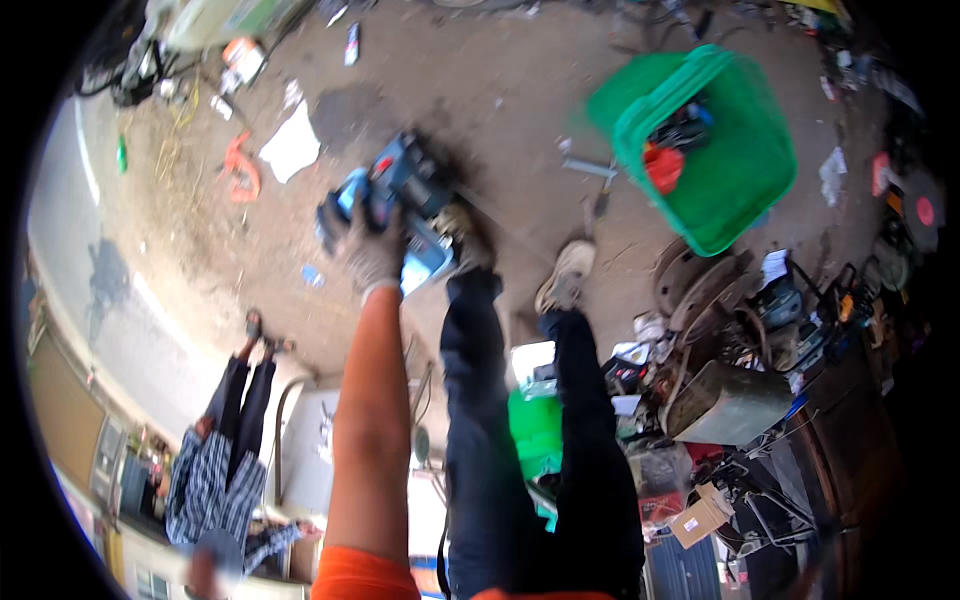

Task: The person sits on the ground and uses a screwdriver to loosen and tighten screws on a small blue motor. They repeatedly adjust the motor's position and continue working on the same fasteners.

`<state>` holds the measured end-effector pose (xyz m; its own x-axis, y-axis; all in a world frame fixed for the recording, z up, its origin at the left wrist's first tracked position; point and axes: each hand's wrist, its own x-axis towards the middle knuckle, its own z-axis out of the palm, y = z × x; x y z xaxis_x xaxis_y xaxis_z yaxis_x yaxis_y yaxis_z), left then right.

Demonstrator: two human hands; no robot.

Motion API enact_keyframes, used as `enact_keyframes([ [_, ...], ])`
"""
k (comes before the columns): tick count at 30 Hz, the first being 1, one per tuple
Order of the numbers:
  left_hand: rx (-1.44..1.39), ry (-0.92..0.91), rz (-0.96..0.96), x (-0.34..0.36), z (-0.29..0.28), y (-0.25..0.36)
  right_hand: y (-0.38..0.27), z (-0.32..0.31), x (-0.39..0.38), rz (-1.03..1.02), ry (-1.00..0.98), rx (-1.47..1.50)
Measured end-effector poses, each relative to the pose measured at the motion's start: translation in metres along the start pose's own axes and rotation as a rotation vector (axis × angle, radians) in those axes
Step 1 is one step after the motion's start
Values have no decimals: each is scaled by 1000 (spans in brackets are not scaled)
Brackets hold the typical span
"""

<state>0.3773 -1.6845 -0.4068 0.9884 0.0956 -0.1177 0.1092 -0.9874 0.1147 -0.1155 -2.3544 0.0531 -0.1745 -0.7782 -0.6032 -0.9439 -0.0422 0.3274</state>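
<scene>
My left hand [372,245], in a grey work glove with dark fingers, reaches down to the ground ahead of my left foot. Its fingers curl around a bright blue object [354,190], whose kind is blurred. Touching or close beside that is a boxy dark blue-grey device [412,175] with a red spot on top. A flat light-blue piece [426,262] lies between the glove and my left shoe [468,240]. My right hand does not show.
A green plastic bin [750,150] with red and dark items inside stands tilted at the right. Scrap metal and a metal container [730,405] crowd the lower right. A white sheet [291,143] and an orange piece [240,168] lie left. Another person [225,470] stands lower left.
</scene>
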Motion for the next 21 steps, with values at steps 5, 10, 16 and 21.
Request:
enact_keyframes([
  [5, -69, 8, -38, -1, -7, 9, -315, 316, -1, -542, -792, 331],
  [10, -132, 76, 5, -3, 0, -1, -515, 521, -71, -790, -1110, 568],
  [16, -103, 87, 46, -3, 3, -8, -536, 603, -111, -890, -655, 544],
  [21, -118, 90, 38, -3, 5, -8, -518, 611, -160, -1462, -286, -82],
])
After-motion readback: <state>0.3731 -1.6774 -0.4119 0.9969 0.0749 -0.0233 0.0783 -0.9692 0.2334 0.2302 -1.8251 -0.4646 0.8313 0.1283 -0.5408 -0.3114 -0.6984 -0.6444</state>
